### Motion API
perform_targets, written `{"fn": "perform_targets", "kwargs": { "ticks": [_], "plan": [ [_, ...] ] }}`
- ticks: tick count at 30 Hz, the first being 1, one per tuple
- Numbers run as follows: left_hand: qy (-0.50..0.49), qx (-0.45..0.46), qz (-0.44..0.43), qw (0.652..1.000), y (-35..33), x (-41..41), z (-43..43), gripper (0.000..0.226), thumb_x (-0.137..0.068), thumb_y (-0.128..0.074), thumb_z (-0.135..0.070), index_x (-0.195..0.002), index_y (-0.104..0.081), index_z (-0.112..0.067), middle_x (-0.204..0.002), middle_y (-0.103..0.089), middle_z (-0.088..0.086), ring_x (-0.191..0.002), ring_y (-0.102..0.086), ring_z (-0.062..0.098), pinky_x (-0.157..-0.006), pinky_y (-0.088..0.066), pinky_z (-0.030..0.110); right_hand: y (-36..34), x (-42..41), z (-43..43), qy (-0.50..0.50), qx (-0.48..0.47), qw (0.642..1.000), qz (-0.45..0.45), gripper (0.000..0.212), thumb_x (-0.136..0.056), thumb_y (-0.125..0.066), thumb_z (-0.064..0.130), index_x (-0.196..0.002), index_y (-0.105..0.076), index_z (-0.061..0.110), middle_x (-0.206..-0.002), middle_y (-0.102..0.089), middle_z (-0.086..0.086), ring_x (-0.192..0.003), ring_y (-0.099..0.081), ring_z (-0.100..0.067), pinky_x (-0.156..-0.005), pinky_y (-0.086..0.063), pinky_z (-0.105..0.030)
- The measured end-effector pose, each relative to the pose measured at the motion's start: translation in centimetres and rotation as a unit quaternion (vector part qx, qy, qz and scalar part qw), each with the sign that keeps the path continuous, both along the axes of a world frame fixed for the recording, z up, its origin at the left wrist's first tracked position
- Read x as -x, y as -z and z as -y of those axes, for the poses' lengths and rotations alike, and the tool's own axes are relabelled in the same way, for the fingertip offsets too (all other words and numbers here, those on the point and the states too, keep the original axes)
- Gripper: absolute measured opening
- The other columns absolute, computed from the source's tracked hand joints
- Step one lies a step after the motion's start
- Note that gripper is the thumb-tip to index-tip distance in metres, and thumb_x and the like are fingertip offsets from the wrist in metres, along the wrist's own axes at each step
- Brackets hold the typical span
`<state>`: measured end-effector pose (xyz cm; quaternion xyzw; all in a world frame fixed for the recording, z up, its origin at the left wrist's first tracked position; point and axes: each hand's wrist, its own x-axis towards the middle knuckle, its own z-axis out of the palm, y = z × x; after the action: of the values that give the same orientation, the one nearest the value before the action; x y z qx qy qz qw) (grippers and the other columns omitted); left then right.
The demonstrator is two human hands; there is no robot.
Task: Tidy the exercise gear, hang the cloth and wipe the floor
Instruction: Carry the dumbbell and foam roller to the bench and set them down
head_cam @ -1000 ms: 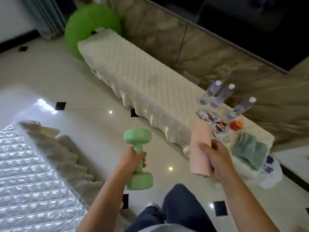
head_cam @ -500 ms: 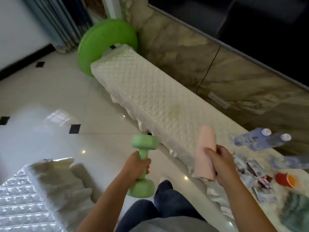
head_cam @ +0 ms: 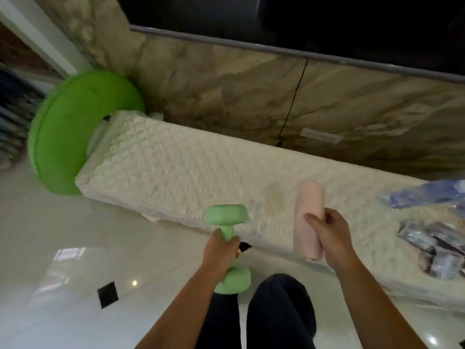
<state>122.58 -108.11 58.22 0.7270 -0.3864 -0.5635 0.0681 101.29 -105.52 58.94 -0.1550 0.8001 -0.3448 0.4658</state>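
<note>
two items carried at once, likely to save a trip: left hand (head_cam: 221, 250) wrapped tight round the handle of the green dumbbell (head_cam: 227, 215), upright at the quilted bench (head_cam: 176, 172) edge, right hand (head_cam: 332, 238) clasping the pink roll (head_cam: 308, 205) upright above the bench, probable drop-off surface beside the green ball (head_cam: 63, 127).

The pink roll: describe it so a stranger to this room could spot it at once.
Find the long quilted cream bench along the marble wall. Over its near edge, the right hand grips a pale pink roll. The dumbbell in the left hand is green.
</note>
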Motion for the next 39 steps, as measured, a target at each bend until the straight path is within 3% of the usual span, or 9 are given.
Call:
{"fn": "perform_targets", "kwargs": {
  "ticks": [3,7,14,19,23,26,34,39],
  "plan": [
    [0.061,0.004,0.039,0.997,3.7,0.2,4.6,0.007,-0.084,-0.054,-0.018,-0.081,-0.049,-0.014,-0.069,-0.060,0.005,-0.074,-0.063,0.029,-0.076,-0.051,0.040,3.5,-0.5,2.9,0.033,-0.022,0.999,-0.011,0.044,-0.085,-0.062,0.016,-0.125,-0.050,0.003,-0.112,-0.057,-0.012,-0.092,-0.051,-0.026,-0.074,-0.041,-0.035],
    [0.108,-0.009,0.021,0.994,8.8,1.5,9.6,0.006,-0.085,-0.054,-0.017,-0.086,-0.049,-0.013,-0.069,-0.056,0.000,-0.063,-0.059,0.019,-0.071,-0.047,0.032,9.1,-0.4,6.2,0.037,-0.057,0.998,-0.012,0.044,-0.083,-0.061,0.020,-0.125,-0.051,0.007,-0.109,-0.060,-0.011,-0.093,-0.056,-0.029,-0.075,-0.046,-0.037],
    [0.147,-0.011,0.015,0.989,18.4,4.1,16.1,0.012,-0.086,-0.056,-0.017,-0.093,-0.051,-0.009,-0.068,-0.058,0.001,-0.057,-0.058,0.014,-0.061,-0.044,0.027,18.9,0.5,10.9,0.023,-0.059,0.998,-0.011,0.042,-0.084,-0.062,0.016,-0.123,-0.051,0.007,-0.100,-0.058,-0.008,-0.084,-0.055,-0.025,-0.061,-0.042,-0.028],
    [0.183,0.007,0.040,0.982,23.4,5.7,18.8,0.012,-0.084,-0.059,-0.020,-0.089,-0.053,-0.011,-0.066,-0.060,0.001,-0.073,-0.066,0.026,-0.075,-0.051,0.034,23.9,1.0,12.1,0.023,-0.077,0.996,-0.032,0.045,-0.081,-0.065,0.015,-0.123,-0.050,0.006,-0.102,-0.058,-0.007,-0.087,-0.056,-0.025,-0.071,-0.046,-0.032],
    [0.212,0.015,0.055,0.976,24.7,6.3,19.6,0.017,-0.083,-0.063,-0.028,-0.081,-0.053,-0.014,-0.075,-0.068,0.007,-0.086,-0.068,0.030,-0.081,-0.052,0.038,25.2,0.4,12.1,0.024,-0.095,0.995,-0.018,0.047,-0.081,-0.065,0.014,-0.123,-0.046,0.007,-0.103,-0.055,-0.004,-0.087,-0.052,-0.022,-0.067,-0.043,-0.029],
    [0.229,0.020,0.067,0.971,25.5,6.8,20.0,0.027,-0.081,-0.063,-0.036,-0.091,-0.056,-0.013,-0.094,-0.070,0.014,-0.093,-0.065,0.032,-0.086,-0.051,0.041,25.6,0.3,12.6,0.009,-0.113,0.993,-0.017,0.052,-0.079,-0.068,0.016,-0.123,-0.042,0.006,-0.100,-0.049,-0.004,-0.087,-0.048,-0.021,-0.068,-0.036,-0.028],
    [0.264,0.000,0.056,0.963,24.8,6.9,19.7,0.038,-0.085,-0.061,-0.035,-0.109,-0.055,-0.006,-0.105,-0.063,0.013,-0.100,-0.059,0.030,-0.079,-0.043,0.033,25.8,0.4,13.1,-0.014,-0.159,0.986,-0.041,0.069,-0.070,-0.077,0.023,-0.124,-0.039,0.002,-0.125,-0.048,-0.015,-0.111,-0.052,-0.030,-0.082,-0.041,-0.031],
    [0.250,-0.007,0.053,0.967,24.1,6.1,19.6,0.046,-0.084,-0.062,-0.034,-0.121,-0.052,-0.008,-0.116,-0.062,0.013,-0.107,-0.059,0.030,-0.091,-0.048,0.039,24.9,0.6,12.5,-0.022,-0.164,0.985,-0.042,0.079,-0.075,-0.073,0.026,-0.138,-0.030,0.008,-0.135,-0.043,-0.013,-0.120,-0.048,-0.030,-0.086,-0.039,-0.030]
  ]
}}
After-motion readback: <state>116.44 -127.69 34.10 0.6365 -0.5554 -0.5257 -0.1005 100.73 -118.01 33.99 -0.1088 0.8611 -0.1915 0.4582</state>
